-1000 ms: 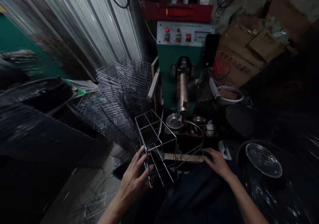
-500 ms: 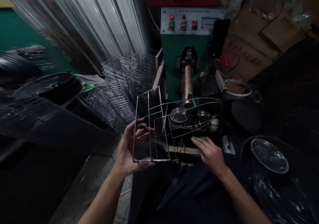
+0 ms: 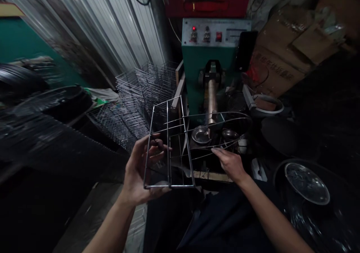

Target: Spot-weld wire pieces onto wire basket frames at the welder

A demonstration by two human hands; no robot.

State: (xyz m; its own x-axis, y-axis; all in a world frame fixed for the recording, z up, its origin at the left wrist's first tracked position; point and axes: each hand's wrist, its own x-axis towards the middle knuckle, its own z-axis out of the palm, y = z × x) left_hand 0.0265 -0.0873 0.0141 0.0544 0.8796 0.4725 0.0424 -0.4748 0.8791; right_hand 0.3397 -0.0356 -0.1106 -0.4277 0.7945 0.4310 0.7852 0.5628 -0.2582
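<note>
My left hand (image 3: 135, 170) is closed around the near left end of a wire rack (image 3: 168, 118), a box-like frame of thin metal rods with a long rounded loop reaching right. The rack is held tilted in front of a green machine (image 3: 194, 69). With its fingers together, my right hand (image 3: 231, 164) meets the lower rod of the loop at the fingertips; the thumb is mostly hidden. Behind the loop, a copper-coloured arm (image 3: 212, 99) of the machine points down toward a small metal dish (image 3: 201, 134).
Stacked wire racks (image 3: 146, 91) stand left of the machine. A second dish (image 3: 230, 134) sits beside the first. At right are cardboard boxes (image 3: 277, 71) and a clear round lid (image 3: 307, 183) on dark plastic-wrapped material. A dark phone-like slab (image 3: 246, 51) is fixed to the machine's side.
My right hand has moved slightly left and up, and its fingertips now meet the loop's rod. My left hand has shifted a little left and down with the rack.
</note>
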